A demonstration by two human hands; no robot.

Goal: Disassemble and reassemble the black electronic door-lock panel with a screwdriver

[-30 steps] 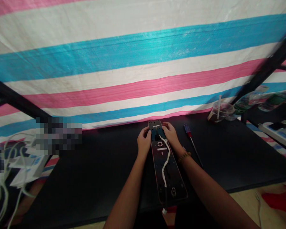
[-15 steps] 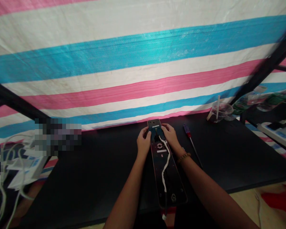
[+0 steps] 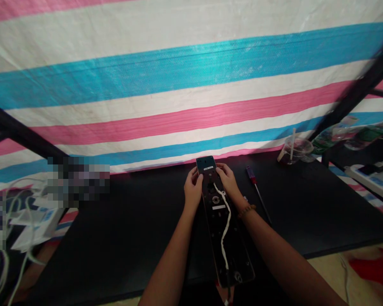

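Observation:
Both hands grip a long dark door lock panel point(image 3: 217, 229), its back face up. A white-sleeved cable point(image 3: 227, 225) runs down its length and hangs past the near end, where a small plug shows. My left hand point(image 3: 193, 187) is closed around the left edge near the far end, thumb on top. Opposite it, my right hand point(image 3: 228, 180) holds the right edge, also with the thumb on the face. The fingers beneath the panel are hidden. To the right of my right hand, a screwdriver point(image 3: 251, 175) with a purple and red handle lies on the black table point(image 3: 130, 229).
A clear plastic cup point(image 3: 295, 148) with a straw stands at the back right, beside clear plastic packaging point(image 3: 335, 134). White cables point(image 3: 28, 229) and a white box lie at the left. Striped sheeting point(image 3: 191, 93) hangs behind the table. A power strip point(image 3: 370, 178) is at far right.
The panel has tilted in my hands: its near end has shifted down and right, and its far end shows slightly higher. Both hands stay almost in place. The screwdriver has not moved.

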